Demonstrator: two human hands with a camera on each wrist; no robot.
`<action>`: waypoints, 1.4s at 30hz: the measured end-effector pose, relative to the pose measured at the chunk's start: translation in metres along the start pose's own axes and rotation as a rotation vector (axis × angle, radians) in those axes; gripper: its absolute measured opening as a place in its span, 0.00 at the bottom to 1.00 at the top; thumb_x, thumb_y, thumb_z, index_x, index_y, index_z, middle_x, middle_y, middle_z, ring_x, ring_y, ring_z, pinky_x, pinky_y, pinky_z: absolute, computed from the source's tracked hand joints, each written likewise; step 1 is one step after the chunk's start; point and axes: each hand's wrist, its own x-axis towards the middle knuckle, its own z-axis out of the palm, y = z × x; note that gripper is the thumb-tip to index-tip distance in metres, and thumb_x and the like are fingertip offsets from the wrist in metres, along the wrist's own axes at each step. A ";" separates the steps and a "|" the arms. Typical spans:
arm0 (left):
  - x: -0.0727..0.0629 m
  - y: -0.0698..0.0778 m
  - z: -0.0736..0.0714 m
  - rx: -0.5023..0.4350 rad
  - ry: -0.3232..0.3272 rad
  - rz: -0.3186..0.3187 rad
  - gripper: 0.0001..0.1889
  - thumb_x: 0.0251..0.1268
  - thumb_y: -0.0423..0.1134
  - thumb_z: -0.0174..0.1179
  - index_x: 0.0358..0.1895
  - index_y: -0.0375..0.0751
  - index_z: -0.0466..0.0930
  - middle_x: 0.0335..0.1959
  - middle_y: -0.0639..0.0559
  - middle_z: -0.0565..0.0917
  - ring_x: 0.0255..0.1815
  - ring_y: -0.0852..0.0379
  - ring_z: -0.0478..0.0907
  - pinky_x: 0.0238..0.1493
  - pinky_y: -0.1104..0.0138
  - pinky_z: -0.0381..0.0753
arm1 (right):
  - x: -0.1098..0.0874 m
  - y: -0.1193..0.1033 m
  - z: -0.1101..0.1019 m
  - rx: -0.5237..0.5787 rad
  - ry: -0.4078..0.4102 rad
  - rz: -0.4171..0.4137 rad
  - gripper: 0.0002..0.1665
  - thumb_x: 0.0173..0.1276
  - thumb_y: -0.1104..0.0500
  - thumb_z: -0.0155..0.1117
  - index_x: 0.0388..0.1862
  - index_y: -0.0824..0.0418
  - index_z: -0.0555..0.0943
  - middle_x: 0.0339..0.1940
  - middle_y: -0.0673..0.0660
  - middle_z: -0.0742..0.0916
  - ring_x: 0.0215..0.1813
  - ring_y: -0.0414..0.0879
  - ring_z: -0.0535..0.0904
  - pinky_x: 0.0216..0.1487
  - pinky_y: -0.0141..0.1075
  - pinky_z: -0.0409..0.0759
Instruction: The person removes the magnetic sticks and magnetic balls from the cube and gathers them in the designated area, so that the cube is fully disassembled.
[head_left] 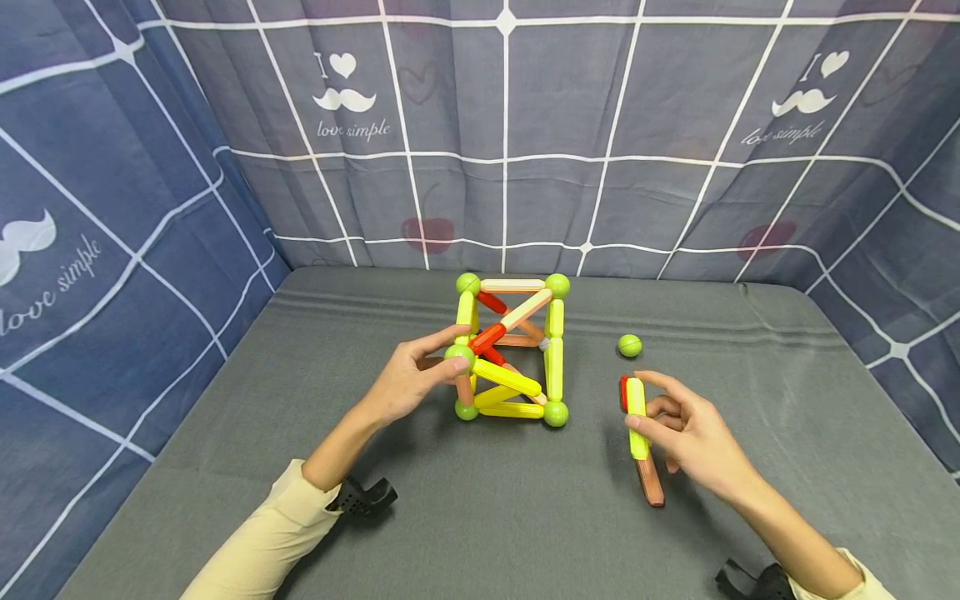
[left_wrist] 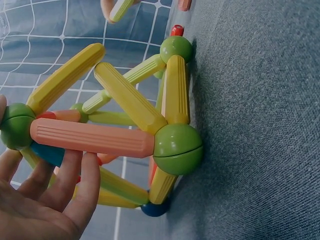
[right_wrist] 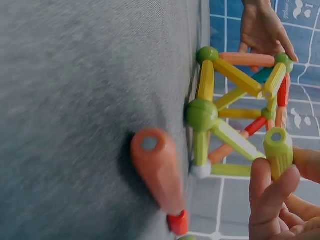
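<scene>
A cube-like frame of coloured rods and balls [head_left: 555, 367] stands on the table, with slanting rods across its faces. My left hand [head_left: 405, 375] pinches the green ball [head_left: 460, 358] at its near upper left corner; in the left wrist view, fingers lie behind the salmon upright rod [left_wrist: 92, 136]. Two yellow rods [left_wrist: 132, 97] lean towards each other on the near face. To the right of the frame, my right hand [head_left: 690, 429] pinches a yellow-green rod [head_left: 637, 417] between thumb and fingers, its end facing the camera in the right wrist view.
Beneath the right hand's rod, a salmon rod [head_left: 651, 483] with a red piece [head_left: 624, 393] at its far end lies on the grey cloth [head_left: 480, 517]. A loose green ball [head_left: 630, 345] sits just beyond. Checked curtains [head_left: 450, 108] hang behind and at both sides.
</scene>
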 end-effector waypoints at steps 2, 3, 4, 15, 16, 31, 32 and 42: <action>0.000 0.000 0.000 -0.002 0.002 -0.007 0.26 0.71 0.38 0.61 0.69 0.39 0.71 0.68 0.43 0.72 0.49 0.40 0.82 0.48 0.57 0.83 | -0.003 0.004 -0.005 0.012 -0.012 0.024 0.33 0.68 0.61 0.68 0.69 0.62 0.68 0.32 0.61 0.83 0.18 0.49 0.73 0.16 0.38 0.75; 0.000 -0.001 0.000 -0.002 0.002 -0.009 0.26 0.71 0.38 0.61 0.69 0.38 0.71 0.68 0.43 0.72 0.49 0.40 0.82 0.49 0.57 0.83 | -0.004 0.006 -0.007 0.016 -0.019 0.039 0.33 0.68 0.61 0.68 0.70 0.62 0.67 0.33 0.61 0.83 0.18 0.49 0.73 0.17 0.38 0.76; 0.000 -0.001 0.000 -0.003 0.004 -0.011 0.26 0.71 0.38 0.61 0.69 0.38 0.71 0.68 0.43 0.72 0.49 0.40 0.83 0.49 0.57 0.83 | -0.006 0.008 -0.009 0.018 -0.028 0.051 0.34 0.69 0.61 0.68 0.70 0.63 0.67 0.33 0.62 0.83 0.18 0.50 0.73 0.18 0.38 0.76; 0.001 0.000 0.000 -0.012 0.001 -0.011 0.27 0.71 0.38 0.60 0.70 0.33 0.68 0.69 0.36 0.69 0.49 0.40 0.83 0.49 0.58 0.83 | -0.018 0.033 -0.025 -0.042 -0.080 0.141 0.36 0.69 0.59 0.67 0.71 0.66 0.64 0.32 0.59 0.80 0.18 0.47 0.73 0.20 0.38 0.77; 0.001 0.000 0.000 -0.009 0.001 -0.012 0.27 0.71 0.38 0.60 0.70 0.34 0.68 0.69 0.36 0.69 0.49 0.40 0.82 0.49 0.58 0.83 | -0.018 0.035 -0.026 -0.045 -0.084 0.146 0.36 0.69 0.59 0.67 0.71 0.66 0.65 0.32 0.59 0.80 0.17 0.47 0.73 0.20 0.38 0.77; -0.001 0.000 0.000 0.005 0.009 -0.018 0.26 0.71 0.40 0.60 0.70 0.43 0.70 0.69 0.39 0.70 0.50 0.40 0.82 0.50 0.58 0.82 | -0.021 0.045 -0.030 -0.066 -0.195 0.177 0.35 0.67 0.59 0.69 0.67 0.71 0.66 0.29 0.59 0.78 0.17 0.46 0.75 0.21 0.39 0.79; -0.001 0.000 0.000 0.005 0.009 -0.017 0.26 0.71 0.39 0.60 0.71 0.43 0.70 0.69 0.38 0.70 0.50 0.39 0.82 0.50 0.58 0.83 | -0.021 0.045 -0.030 -0.064 -0.199 0.177 0.35 0.67 0.59 0.69 0.67 0.71 0.66 0.29 0.59 0.78 0.17 0.46 0.75 0.21 0.39 0.79; -0.001 -0.001 0.001 0.013 0.011 -0.020 0.26 0.71 0.39 0.60 0.71 0.43 0.70 0.68 0.41 0.71 0.50 0.42 0.83 0.49 0.58 0.83 | -0.020 0.047 -0.031 -0.039 -0.239 0.166 0.36 0.69 0.59 0.67 0.69 0.73 0.63 0.30 0.61 0.78 0.20 0.47 0.76 0.21 0.39 0.79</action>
